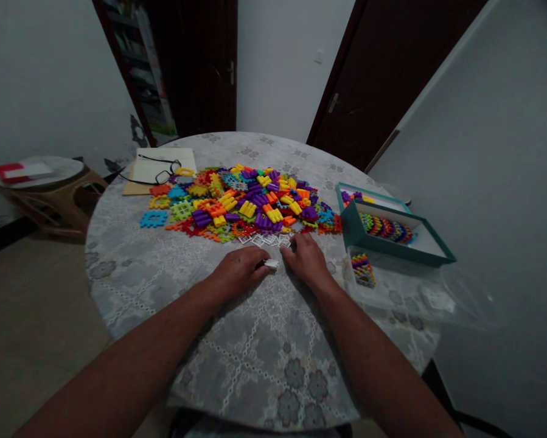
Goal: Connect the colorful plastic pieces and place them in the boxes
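A round table (131, 286) under a grey floral-patterned cloth carried a wide heap of colourful plastic building pieces (250, 204) at its middle. Just nearer than the heap lay a short row of white square pieces (266, 239). Left of the heap and farther back sat a notepad (161, 165) with black eyeglasses (163, 172) on it. Right of the heap stood a teal box (394, 234), and near it a clear plastic lid (392, 286).

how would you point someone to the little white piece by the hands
Start at the round table and its heap of coloured blocks. Just below it, the left hand pinches a small white piece beside the right hand. It is white; the heap is bright.
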The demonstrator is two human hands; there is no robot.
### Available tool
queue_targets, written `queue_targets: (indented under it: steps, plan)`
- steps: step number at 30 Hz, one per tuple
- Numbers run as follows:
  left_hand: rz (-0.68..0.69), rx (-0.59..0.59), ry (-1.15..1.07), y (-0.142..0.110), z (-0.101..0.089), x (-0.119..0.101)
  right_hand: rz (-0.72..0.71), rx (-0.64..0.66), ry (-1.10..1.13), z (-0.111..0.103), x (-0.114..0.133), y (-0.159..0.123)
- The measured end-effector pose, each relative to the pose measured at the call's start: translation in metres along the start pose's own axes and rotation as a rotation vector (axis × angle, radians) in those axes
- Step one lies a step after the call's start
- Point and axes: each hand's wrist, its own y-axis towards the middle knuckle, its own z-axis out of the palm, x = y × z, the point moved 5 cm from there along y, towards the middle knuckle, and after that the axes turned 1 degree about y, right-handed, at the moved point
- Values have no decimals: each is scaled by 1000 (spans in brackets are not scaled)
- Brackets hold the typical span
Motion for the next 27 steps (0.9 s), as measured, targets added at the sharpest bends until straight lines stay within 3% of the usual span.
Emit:
queue_targets:
  steps: [4, 8, 12, 27]
  plan:
    - [-8, -5, 2, 1, 3, 3, -50, 30, 247, -7, -1, -4]
    - [-13, -11, 24, 1, 3, 4, -202, 62, 425, -16, 11, -17]
    - [-22, -11, 6, 0, 1, 2, -345, 84, 403, -23, 23, -27]
    - [-33, -1, 27, 2, 0, 1, -437, 201, 449, -21, 34, -35]
